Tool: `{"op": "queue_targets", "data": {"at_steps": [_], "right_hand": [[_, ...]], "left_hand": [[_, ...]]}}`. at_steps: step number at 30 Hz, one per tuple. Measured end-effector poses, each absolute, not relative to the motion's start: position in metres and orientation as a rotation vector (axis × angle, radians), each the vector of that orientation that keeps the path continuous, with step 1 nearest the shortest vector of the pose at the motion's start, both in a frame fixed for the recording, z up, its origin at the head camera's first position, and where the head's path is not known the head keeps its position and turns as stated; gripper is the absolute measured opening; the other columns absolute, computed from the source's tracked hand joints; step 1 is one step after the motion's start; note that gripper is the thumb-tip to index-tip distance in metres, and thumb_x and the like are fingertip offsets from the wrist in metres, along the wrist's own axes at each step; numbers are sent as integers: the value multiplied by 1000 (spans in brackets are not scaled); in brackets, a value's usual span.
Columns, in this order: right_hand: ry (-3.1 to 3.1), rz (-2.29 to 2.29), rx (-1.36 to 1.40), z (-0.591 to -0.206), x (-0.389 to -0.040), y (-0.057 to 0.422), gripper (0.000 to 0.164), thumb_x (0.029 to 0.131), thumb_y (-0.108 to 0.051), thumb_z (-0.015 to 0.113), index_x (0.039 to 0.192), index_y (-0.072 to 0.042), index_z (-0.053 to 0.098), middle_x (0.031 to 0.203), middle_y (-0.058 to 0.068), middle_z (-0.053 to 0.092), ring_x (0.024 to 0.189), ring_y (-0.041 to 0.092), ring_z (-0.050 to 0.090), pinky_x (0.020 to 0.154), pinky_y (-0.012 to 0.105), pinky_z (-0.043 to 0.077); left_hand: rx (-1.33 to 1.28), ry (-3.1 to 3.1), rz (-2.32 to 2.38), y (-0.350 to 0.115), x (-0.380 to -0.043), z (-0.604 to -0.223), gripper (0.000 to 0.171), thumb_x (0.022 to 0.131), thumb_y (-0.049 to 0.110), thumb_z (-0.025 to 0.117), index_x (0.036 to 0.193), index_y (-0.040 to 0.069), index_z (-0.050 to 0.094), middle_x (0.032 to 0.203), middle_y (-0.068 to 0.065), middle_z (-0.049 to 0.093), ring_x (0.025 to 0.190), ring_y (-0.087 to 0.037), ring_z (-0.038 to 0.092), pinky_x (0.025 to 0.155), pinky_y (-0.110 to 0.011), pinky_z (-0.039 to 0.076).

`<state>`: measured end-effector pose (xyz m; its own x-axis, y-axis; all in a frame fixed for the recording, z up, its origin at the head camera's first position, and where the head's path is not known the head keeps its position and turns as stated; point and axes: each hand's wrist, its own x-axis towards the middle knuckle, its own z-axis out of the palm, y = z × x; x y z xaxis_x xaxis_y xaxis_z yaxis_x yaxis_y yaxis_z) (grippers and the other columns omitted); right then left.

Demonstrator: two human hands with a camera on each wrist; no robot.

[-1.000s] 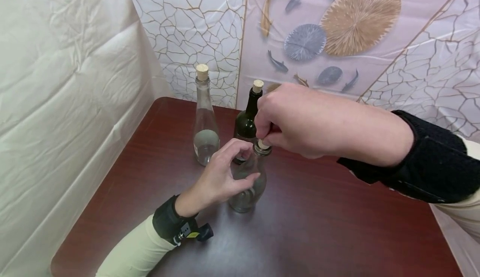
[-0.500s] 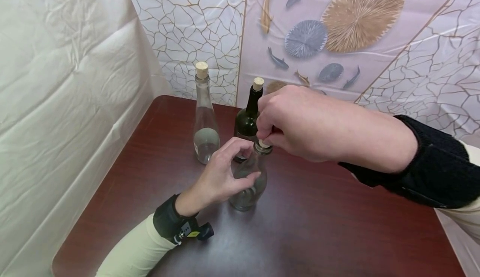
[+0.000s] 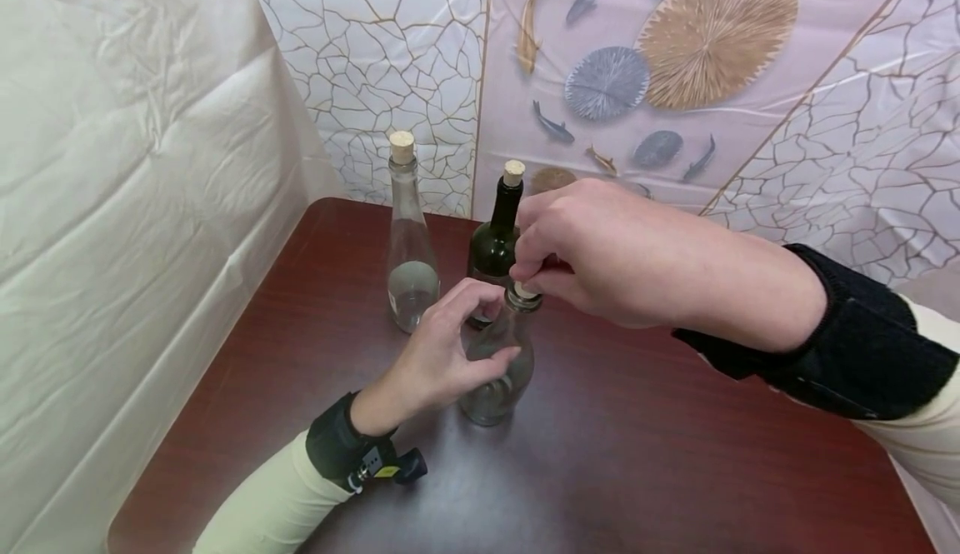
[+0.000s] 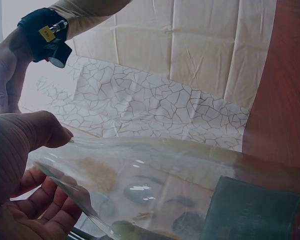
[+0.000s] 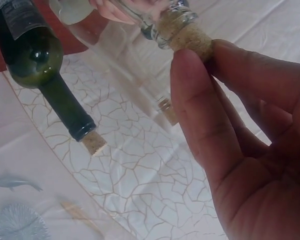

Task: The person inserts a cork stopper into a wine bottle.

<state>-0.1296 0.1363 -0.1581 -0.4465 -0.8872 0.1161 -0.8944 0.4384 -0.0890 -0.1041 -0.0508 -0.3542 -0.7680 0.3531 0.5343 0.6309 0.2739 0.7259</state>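
Observation:
A clear glass bottle (image 3: 495,383) stands upright on the dark red table. My left hand (image 3: 453,346) grips it around the shoulder; in the left wrist view the thumb (image 4: 52,131) lies along one side and the fingers curl against the other. Above it, my right hand (image 3: 592,250) pinches a cork (image 5: 191,41) between thumb and fingertips. The cork's lower end sits inside the bottle's mouth (image 5: 162,25), and its upper part sticks out. From the head, the right hand hides most of the cork.
Just behind stands a dark green bottle (image 3: 491,246) with a cork (image 3: 513,173) in its neck. Farther left is a tall clear bottle (image 3: 408,237), also topped by a cork (image 3: 402,147). Patterned cloth (image 3: 375,54) hangs along the table's (image 3: 675,454) back edge, pale cloth (image 3: 135,204) along its left.
Both hands keep their places on the bottle and the cork. The right hand and wrist sit slightly lower than a second ago.

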Motion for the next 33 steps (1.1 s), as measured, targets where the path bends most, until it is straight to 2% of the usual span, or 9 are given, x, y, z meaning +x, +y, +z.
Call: {"op": "queue_targets", "data": {"at_steps": [6,10,15,17,21,25,28,33], "right_hand": [[-2594,288,1558,-161,-125,146,10,90,-12,80,93,-21,80,90,-11,67,79,2,61,73,28,55],[-2477,419,1437,-165,-119,159,13,91,-17,81,104,-20,81,101,-10,73,77,0,61,69,22,53],[-2277,589,1317,-173,-115,179,9,91,-15,79,99,-17,82,97,-9,75,73,-6,55,62,11,43],[-2230,677,1266,-180,-111,186,8,90,-12,79,97,-16,82,93,-7,76,77,-6,58,67,10,44],[-2150,937,1149,-201,-99,202,10,88,-4,80,95,-9,83,83,-2,75,77,-4,61,72,10,47],[-2095,1121,1058,-230,-89,216,11,87,4,78,95,-3,81,73,-3,69,67,-3,59,65,10,47],[-2078,1235,1017,-250,-85,226,16,85,14,73,96,3,79,72,-1,67,62,0,58,60,12,48],[-2119,1328,886,-279,-81,240,28,83,22,70,100,2,79,72,0,66,59,5,58,56,15,49]], "left_hand": [[-906,-2280,-1473,-50,-103,-354,49,82,9,86,124,6,61,110,-6,61,101,-22,61,87,-28,56],[-918,-2266,-1460,-48,-105,-355,49,81,8,86,124,6,61,110,-6,62,101,-23,63,88,-29,56],[-924,-2280,-1439,-42,-111,-353,49,82,9,87,124,7,61,112,-5,63,102,-16,62,90,-34,58],[-929,-2292,-1430,-39,-114,-352,48,84,10,86,124,7,60,113,-5,63,102,-15,62,90,-35,59],[-952,-2308,-1413,-26,-125,-350,47,87,13,85,127,7,60,115,-6,63,101,-19,62,89,-36,58],[-956,-2352,-1398,-10,-136,-348,48,89,16,83,130,7,60,118,-6,63,102,-18,61,89,-32,57],[-952,-2387,-1390,3,-146,-346,47,91,17,82,131,8,59,120,-6,63,103,-16,60,89,-29,55],[-941,-2406,-1382,22,-159,-344,46,91,18,82,130,7,60,118,-6,63,102,-17,60,88,-26,53]]}}
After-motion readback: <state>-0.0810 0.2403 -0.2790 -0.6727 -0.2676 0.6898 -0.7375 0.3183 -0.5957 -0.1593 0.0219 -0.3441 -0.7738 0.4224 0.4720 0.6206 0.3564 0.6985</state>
